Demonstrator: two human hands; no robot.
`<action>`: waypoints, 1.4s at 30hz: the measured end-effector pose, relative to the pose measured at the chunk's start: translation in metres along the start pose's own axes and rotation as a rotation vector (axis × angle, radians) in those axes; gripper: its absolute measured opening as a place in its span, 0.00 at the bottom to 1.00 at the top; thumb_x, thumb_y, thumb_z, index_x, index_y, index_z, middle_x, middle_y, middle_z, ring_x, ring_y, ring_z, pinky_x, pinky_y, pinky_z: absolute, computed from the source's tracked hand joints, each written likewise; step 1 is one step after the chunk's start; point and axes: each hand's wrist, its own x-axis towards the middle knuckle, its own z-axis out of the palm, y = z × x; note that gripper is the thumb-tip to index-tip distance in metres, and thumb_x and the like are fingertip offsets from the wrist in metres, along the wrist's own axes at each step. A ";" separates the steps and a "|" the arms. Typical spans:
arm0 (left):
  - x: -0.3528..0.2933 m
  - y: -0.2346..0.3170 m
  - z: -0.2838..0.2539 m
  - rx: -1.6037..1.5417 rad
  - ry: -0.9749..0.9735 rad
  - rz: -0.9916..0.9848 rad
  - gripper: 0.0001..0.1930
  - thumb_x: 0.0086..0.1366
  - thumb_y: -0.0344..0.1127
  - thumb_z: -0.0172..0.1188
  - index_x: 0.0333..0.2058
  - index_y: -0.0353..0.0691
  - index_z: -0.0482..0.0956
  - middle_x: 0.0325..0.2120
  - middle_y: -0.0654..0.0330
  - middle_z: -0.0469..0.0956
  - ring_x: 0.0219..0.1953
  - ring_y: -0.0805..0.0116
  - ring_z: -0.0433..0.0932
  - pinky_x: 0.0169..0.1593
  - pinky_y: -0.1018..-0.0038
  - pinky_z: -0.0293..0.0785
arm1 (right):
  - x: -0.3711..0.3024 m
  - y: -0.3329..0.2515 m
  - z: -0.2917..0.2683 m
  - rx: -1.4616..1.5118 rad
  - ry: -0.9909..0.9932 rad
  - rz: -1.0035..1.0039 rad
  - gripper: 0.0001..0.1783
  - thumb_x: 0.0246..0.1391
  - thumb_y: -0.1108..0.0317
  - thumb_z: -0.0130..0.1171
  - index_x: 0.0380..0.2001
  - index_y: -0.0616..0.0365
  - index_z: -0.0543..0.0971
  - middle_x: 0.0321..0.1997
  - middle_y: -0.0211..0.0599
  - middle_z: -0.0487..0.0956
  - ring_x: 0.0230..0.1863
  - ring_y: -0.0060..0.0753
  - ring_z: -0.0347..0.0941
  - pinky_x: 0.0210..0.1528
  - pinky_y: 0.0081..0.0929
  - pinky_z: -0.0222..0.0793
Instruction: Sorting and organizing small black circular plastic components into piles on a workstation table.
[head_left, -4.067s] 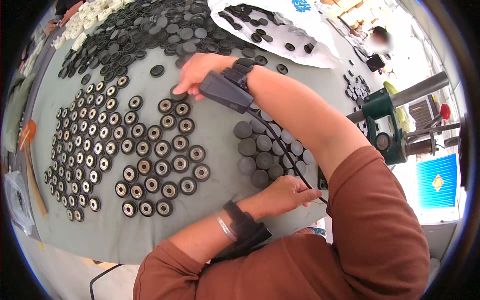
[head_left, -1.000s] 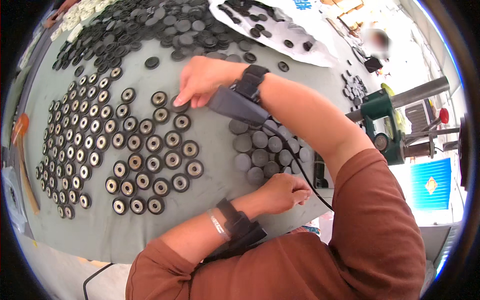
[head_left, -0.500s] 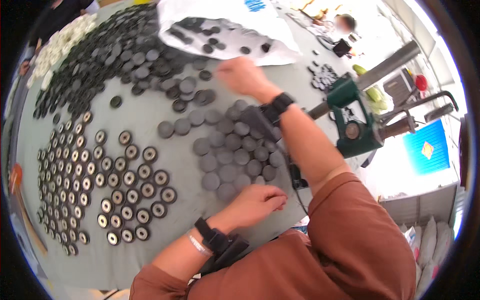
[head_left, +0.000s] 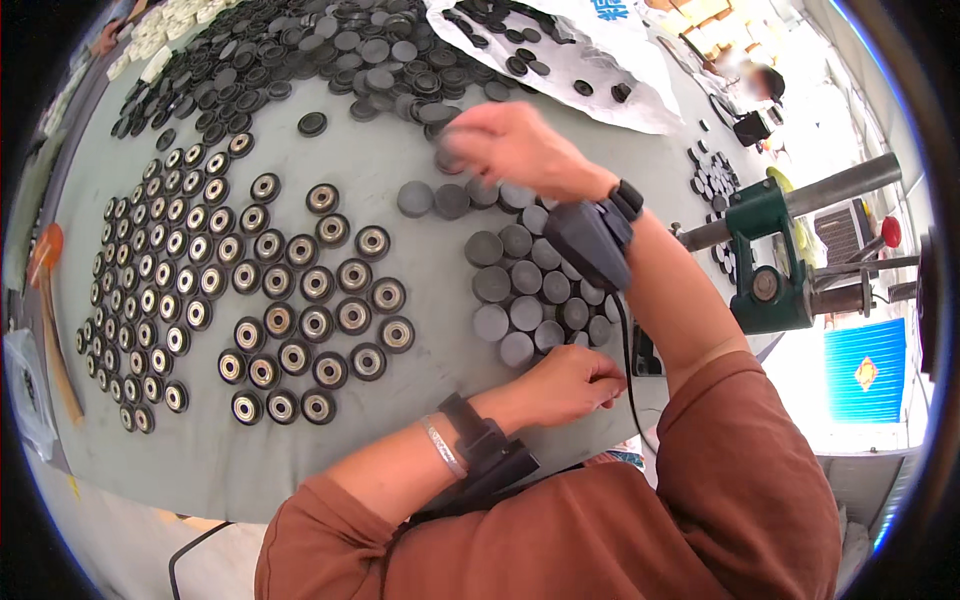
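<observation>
Nearest us at four o'clock, our left hand [head_left: 565, 390] is loosely curled, its grip hidden, just beside grey discs [head_left: 545, 254] clustered near the centre, with bearing-cored black wheels [head_left: 245, 277] spread at nine. Farther off at twelve, our right hand [head_left: 520, 150] is blurred, fingers bent at a dark disc [head_left: 447, 158]; we cannot tell whether they grip it. Beyond, we see black caps [head_left: 377, 79] heaped at eleven, a white bag [head_left: 640, 75] at one.

Wheels [head_left: 302, 250] crowd this desk [head_left: 200, 465] on the left, grey discs [head_left: 525, 312] cluster right, dark caps [head_left: 340, 60] heaped behind, white bag [head_left: 640, 95] alongside!
</observation>
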 end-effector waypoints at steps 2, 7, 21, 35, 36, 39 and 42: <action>0.000 0.001 0.002 0.046 0.003 0.007 0.10 0.62 0.34 0.52 0.35 0.32 0.77 0.25 0.61 0.77 0.29 0.77 0.75 0.36 0.78 0.70 | -0.016 -0.032 0.026 0.011 -0.166 0.027 0.16 0.51 0.61 0.55 0.38 0.61 0.77 0.26 0.28 0.75 0.23 0.17 0.67 0.27 0.17 0.65; 0.004 -0.009 0.004 0.023 0.031 0.020 0.08 0.61 0.33 0.52 0.31 0.34 0.77 0.24 0.61 0.77 0.28 0.75 0.75 0.34 0.78 0.70 | -0.003 -0.030 0.059 0.056 -0.326 0.120 0.15 0.47 0.68 0.58 0.38 0.68 0.76 0.26 0.36 0.78 0.23 0.24 0.76 0.27 0.19 0.70; 0.001 0.009 -0.002 0.141 0.003 -0.025 0.10 0.62 0.36 0.51 0.35 0.36 0.77 0.25 0.62 0.79 0.28 0.77 0.75 0.34 0.78 0.70 | 0.020 -0.029 0.053 -0.004 -0.455 0.179 0.14 0.42 0.67 0.65 0.28 0.69 0.75 0.24 0.38 0.78 0.23 0.25 0.76 0.24 0.21 0.74; 0.000 0.009 0.004 0.023 0.011 -0.074 0.13 0.63 0.35 0.50 0.36 0.29 0.76 0.30 0.59 0.79 0.33 0.75 0.76 0.40 0.78 0.73 | -0.012 0.000 0.066 -0.479 -0.078 -0.554 0.20 0.38 0.61 0.64 0.37 0.56 0.78 0.29 0.52 0.76 0.34 0.52 0.73 0.38 0.36 0.70; 0.002 0.006 0.005 0.029 -0.008 -0.070 0.13 0.63 0.35 0.50 0.36 0.29 0.76 0.30 0.59 0.79 0.33 0.75 0.76 0.40 0.78 0.73 | -0.019 -0.002 0.053 -0.490 -0.062 -0.544 0.20 0.38 0.61 0.64 0.37 0.56 0.78 0.29 0.52 0.76 0.34 0.52 0.73 0.38 0.36 0.70; 0.003 -0.001 0.004 -0.081 0.036 -0.118 0.11 0.62 0.34 0.52 0.37 0.32 0.76 0.29 0.60 0.78 0.33 0.77 0.76 0.40 0.79 0.72 | -0.037 -0.008 0.008 -0.724 -0.242 -0.261 0.17 0.38 0.62 0.62 0.35 0.57 0.79 0.28 0.52 0.76 0.32 0.49 0.73 0.36 0.35 0.70; 0.002 0.004 0.000 -0.015 -0.019 -0.083 0.11 0.64 0.32 0.49 0.37 0.31 0.76 0.31 0.60 0.78 0.35 0.75 0.76 0.42 0.78 0.72 | -0.027 0.010 -0.041 -0.438 0.100 -0.240 0.15 0.40 0.61 0.60 0.31 0.58 0.80 0.26 0.43 0.79 0.27 0.37 0.75 0.34 0.28 0.71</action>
